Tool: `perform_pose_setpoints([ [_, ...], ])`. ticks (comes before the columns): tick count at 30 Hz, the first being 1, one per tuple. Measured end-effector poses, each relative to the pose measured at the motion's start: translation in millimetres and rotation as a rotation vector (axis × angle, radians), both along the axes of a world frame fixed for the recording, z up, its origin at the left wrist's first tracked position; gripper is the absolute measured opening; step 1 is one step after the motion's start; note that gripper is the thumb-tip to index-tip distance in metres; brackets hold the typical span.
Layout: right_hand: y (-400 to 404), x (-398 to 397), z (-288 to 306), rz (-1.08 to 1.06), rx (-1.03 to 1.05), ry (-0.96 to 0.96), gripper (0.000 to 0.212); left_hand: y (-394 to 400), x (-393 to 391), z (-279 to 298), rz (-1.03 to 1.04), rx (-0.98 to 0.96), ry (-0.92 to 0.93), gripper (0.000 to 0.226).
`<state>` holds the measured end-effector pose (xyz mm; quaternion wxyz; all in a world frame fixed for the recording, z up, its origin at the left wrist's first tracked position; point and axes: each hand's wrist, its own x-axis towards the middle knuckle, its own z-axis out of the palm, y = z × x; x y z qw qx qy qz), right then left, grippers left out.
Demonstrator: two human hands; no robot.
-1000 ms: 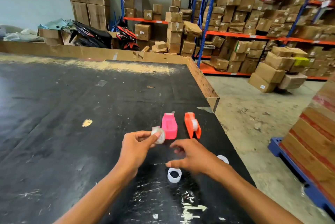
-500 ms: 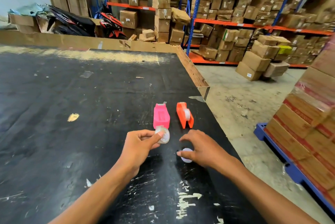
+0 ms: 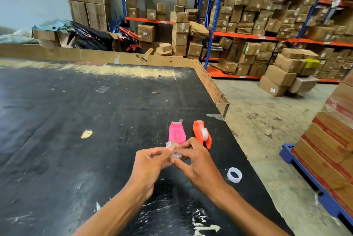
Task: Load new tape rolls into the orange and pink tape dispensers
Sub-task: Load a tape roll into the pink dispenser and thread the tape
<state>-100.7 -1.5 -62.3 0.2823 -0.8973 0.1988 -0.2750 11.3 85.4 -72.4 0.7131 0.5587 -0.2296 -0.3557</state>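
On the near right part of a black table (image 3: 57, 121), 2 bare hands meet over a small clear tape roll (image 3: 174, 151). The left hand (image 3: 150, 165) pinches the roll between thumb and fingertips from the left; the right hand (image 3: 198, 163) closes on the same roll from the right, its fingertips touching the roll's rim. The roll is held just above the tabletop, directly in front of the near end of the pink dispenser (image 3: 177, 133), which it partly hides. Whether a loose tape end is being drawn from the roll cannot be told.

The pink dispenser lies on the table with its cutter end pointing away from the person; its recess shows no roll. Just beside it on the right, not touching, the orange dispenser (image 3: 202, 134) lies on its side with a whitish roll seated in its centre. The right hand's knuckles overlap the near end of the orange dispenser in this view; contact cannot be judged.

A white empty core ring (image 3: 234, 175) lies flat on the table to the right of the right wrist, near the table's edge and well apart from both dispensers. Behind the table stand shelving racks (image 3: 248, 35) stacked with cardboard boxes.
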Motion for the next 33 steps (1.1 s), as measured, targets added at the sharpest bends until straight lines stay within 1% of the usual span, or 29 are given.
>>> perform_pose_setpoints([
  [2,0.3,2.7,0.9,-0.030,-0.014,0.011,0.016,-2.4,1.1,-0.4,0.010,0.007,-0.050,0.017],
  [4,-2.0,7.1,3.6,-0.065,-0.048,0.020,0.006,-7.4,3.5,1.2,0.020,0.024,-0.120,0.017],
  [7,-9.1,15.4,12.7,-0.142,-0.068,0.013,0.015,-18.2,12.7,8.2,-0.012,0.050,-0.203,0.024],
  [9,-16.9,22.0,19.9,-0.182,-0.032,-0.001,0.008,-27.7,22.0,13.2,-0.050,0.052,-0.229,0.029],
  [11,-25.7,27.2,24.4,-0.204,-0.005,0.005,0.024,-37.8,29.7,16.1,-0.068,0.057,-0.232,0.026],
  [12,-31.8,30.2,25.6,-0.217,0.015,0.006,0.028,-43.5,34.4,15.5,-0.062,0.063,-0.226,0.024],
  [14,-44.8,37.3,27.2,-0.271,0.109,-0.016,0.024,-54.0,45.1,9.8,-0.031,0.092,-0.243,0.021],
  [17,-62.7,48.2,23.1,-0.358,0.264,-0.036,0.009,-64.1,59.6,-6.7,0.006,0.192,-0.441,0.029],
  [19,-68.8,55.5,17.7,-0.395,0.286,0.014,0.008,-67.8,63.0,-18.5,-0.039,0.238,-0.537,0.031],
  [22,-70.8,64.9,10.6,-0.422,0.202,0.096,0.013,-71.1,64.8,-36.3,-0.041,0.277,-0.588,0.026],
  [25,-70.4,72.4,4.3,-0.410,0.036,0.227,0.011,-69.7,63.8,-47.0,0.017,0.303,-0.629,0.029],
  [26,-70.4,73.8,2.4,-0.409,-0.001,0.261,0.016,-69.3,62.9,-49.5,0.017,0.302,-0.640,0.030],
  [28,-72.6,73.5,0.1,-0.394,-0.021,0.272,0.022,-68.3,60.4,-52.6,0.014,0.300,-0.653,0.032],
  [31,-79.5,69.6,-3.7,-0.340,-0.031,0.241,0.026,-68.9,59.8,-53.0,0.034,0.304,-0.664,0.032],
  [33,-80.7,66.9,-9.5,-0.295,-0.119,0.259,0.031,-69.0,59.9,-54.3,0.042,0.301,-0.674,0.033],
])
